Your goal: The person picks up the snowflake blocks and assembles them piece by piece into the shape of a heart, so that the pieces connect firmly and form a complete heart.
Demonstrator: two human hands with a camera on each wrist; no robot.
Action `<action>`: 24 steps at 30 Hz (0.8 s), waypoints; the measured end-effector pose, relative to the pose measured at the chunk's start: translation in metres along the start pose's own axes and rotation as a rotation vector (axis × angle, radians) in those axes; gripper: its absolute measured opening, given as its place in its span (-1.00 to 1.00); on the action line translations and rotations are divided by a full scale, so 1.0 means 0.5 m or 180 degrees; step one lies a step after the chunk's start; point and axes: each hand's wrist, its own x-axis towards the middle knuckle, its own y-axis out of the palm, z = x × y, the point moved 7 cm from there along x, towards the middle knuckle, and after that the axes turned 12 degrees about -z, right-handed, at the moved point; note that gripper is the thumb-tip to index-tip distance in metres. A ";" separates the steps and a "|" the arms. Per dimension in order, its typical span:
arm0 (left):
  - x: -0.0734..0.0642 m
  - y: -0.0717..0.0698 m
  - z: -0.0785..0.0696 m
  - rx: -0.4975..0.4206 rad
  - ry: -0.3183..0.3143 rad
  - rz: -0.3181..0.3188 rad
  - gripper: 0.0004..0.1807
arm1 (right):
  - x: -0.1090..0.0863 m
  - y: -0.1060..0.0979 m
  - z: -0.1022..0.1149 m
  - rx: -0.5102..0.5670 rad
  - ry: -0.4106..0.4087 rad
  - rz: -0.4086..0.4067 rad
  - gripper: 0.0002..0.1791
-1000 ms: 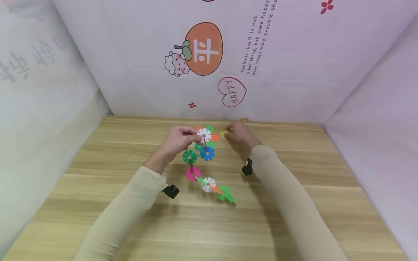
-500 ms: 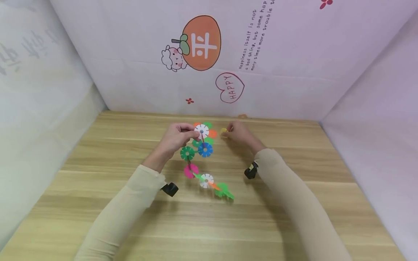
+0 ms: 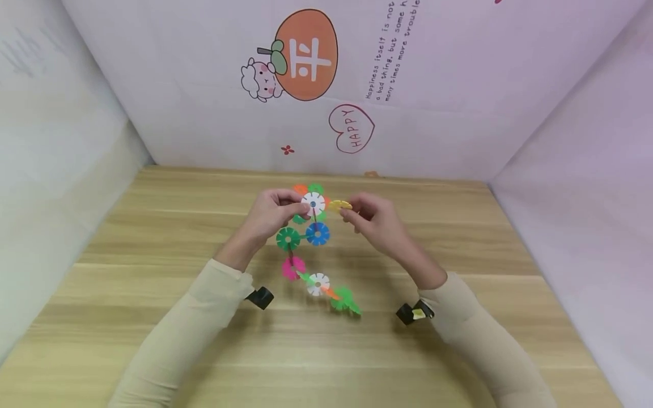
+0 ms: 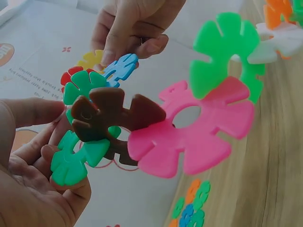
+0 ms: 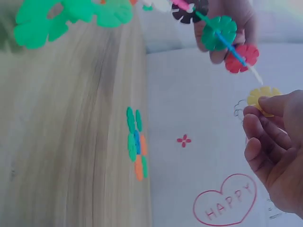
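My left hand [image 3: 272,215] pinches the upper end of a chain of slotted plastic snowflake discs, by the white disc [image 3: 313,203]. Below it hang a red, a blue disc [image 3: 317,233], a green disc [image 3: 288,239], a brown and a pink disc [image 3: 293,268]. The chain runs on through a second white disc [image 3: 318,284] to green discs [image 3: 342,298] low at the right. With thumb and fingers my right hand [image 3: 377,224] holds a yellow disc [image 3: 340,204], just right of the white one. In the right wrist view the yellow disc [image 5: 263,98] is apart from the chain.
Several loose orange, green and blue discs [image 5: 137,144] lie grouped on the wooden table [image 3: 204,351], behind the chain. A printed white backdrop [image 3: 433,136] rises at the table's far edge, with pale side walls left and right.
My right hand has picked the yellow disc up off the table and brought it left, close to the white disc. My left hand keeps its hold on the chain; the head view has shifted slightly.
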 end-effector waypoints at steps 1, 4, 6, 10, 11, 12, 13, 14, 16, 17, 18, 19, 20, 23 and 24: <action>-0.002 0.002 -0.002 -0.0018 0.0012 0.0021 -0.92 | -0.005 -0.004 0.009 0.0027 -0.0061 -0.0061 -0.90; -0.007 0.009 -0.008 -0.0048 0.0048 0.0082 -0.90 | -0.014 -0.012 0.026 0.0041 -0.0262 -0.0201 -0.92; -0.009 0.014 -0.009 -0.0040 0.0069 0.0110 -0.89 | -0.016 -0.015 0.032 0.0016 -0.0402 -0.0253 -0.92; -0.010 0.023 -0.009 -0.0009 0.0084 0.0130 -0.87 | -0.021 -0.021 0.038 -0.0015 -0.0644 -0.0339 -0.91; -0.010 0.024 -0.009 0.0013 0.0084 0.0132 -0.87 | -0.022 -0.022 0.039 -0.0015 -0.0705 -0.0353 -0.89; -0.011 0.025 -0.009 0.0032 0.0086 0.0140 -0.87 | -0.023 -0.023 0.041 -0.0019 -0.0762 -0.0363 -0.88; -0.011 0.027 -0.008 0.0043 0.0091 0.0146 -0.88 | -0.024 -0.024 0.042 0.0002 -0.0817 -0.0363 -0.86; -0.011 0.028 -0.008 0.0061 0.0096 0.0156 -0.88 | -0.025 -0.024 0.045 0.0007 -0.0881 -0.0358 -0.84; -0.011 0.030 -0.008 0.0085 0.0117 0.0180 -0.88 | -0.026 -0.024 0.050 0.0000 -0.1019 -0.0351 -0.81; -0.012 0.031 -0.008 0.0100 0.0132 0.0192 -0.88 | -0.027 -0.023 0.053 -0.0014 -0.1093 -0.0346 -0.80; -0.011 0.032 -0.007 0.0109 0.0140 0.0202 -0.88 | -0.027 -0.023 0.055 -0.0035 -0.1167 -0.0346 -0.79; -0.011 0.032 -0.007 0.0124 0.0155 0.0209 -0.88 | -0.027 -0.023 0.057 -0.0053 -0.1237 -0.0350 -0.79; -0.011 0.032 -0.007 0.0148 0.0174 0.0221 -0.88 | -0.028 -0.023 0.059 -0.0080 -0.1308 -0.0356 -0.78; -0.012 0.032 -0.009 0.0205 0.0220 0.0262 -0.89 | -0.027 -0.021 0.063 -0.0121 -0.1467 -0.0359 -0.79; -0.012 0.032 -0.010 0.0217 0.0226 0.0275 -0.90 | -0.027 -0.021 0.063 -0.0122 -0.1499 -0.0354 -0.78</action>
